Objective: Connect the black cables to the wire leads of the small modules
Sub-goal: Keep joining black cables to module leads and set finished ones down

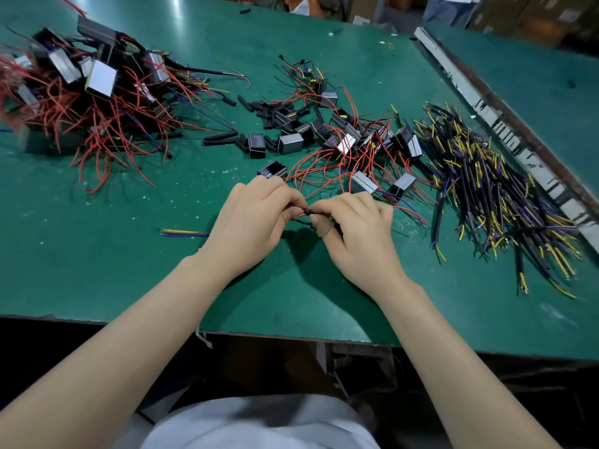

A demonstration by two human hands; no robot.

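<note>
Both hands together mid-bench: left hand (256, 218) & right hand (353, 228) pinch a thin black rubber-sheathed cable (303, 211). Light, floppy, fragile leads; grip near the ends.

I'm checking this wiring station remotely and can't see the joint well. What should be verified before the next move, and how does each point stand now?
1. Both hands on the work: left hand and right hand pinch a black sleeve piece between them: ok.
2. Joint seated inside the sleeve: hidden by fingers: cannot tell.
3. Black cables in supply on the right: ok.
4. Unwired modules in reach ahead: ok.
5. Loose sleeves available: ok.
6. Finished pile apart, far left: ok.
</note>
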